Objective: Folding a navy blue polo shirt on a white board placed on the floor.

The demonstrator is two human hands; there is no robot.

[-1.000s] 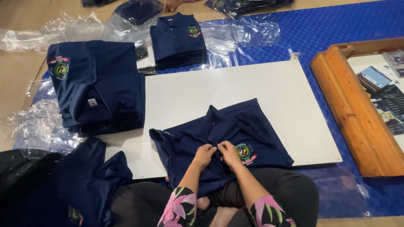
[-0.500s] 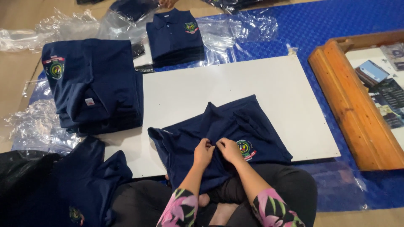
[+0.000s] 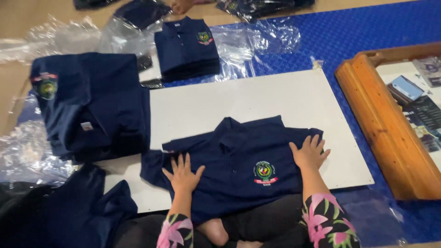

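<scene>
A dark blue shirt [image 3: 243, 165] lies flat on the white board [image 3: 257, 98]. The left hand [image 3: 183, 173] and right hand [image 3: 308, 152] press on it, fingers spread wide, holding nothing. A shirt pile [image 3: 89, 103] sits just left. A wooden frame [image 3: 386, 128] stands right. The board's far half is bare.

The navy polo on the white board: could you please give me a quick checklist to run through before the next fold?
1. Polo face up, chest emblem showing: ok.
2. Left hand and right hand pressed flat on it, fingers spread: ok.
3. Collar lying neat: cannot tell.
4. Whole polo on the board: not ok, its hem hangs off the near edge over the lap.
5. Board bare beyond the collar: ok.
6. Folded stack off the working area: not ok, it overlaps the board's left edge.
</scene>
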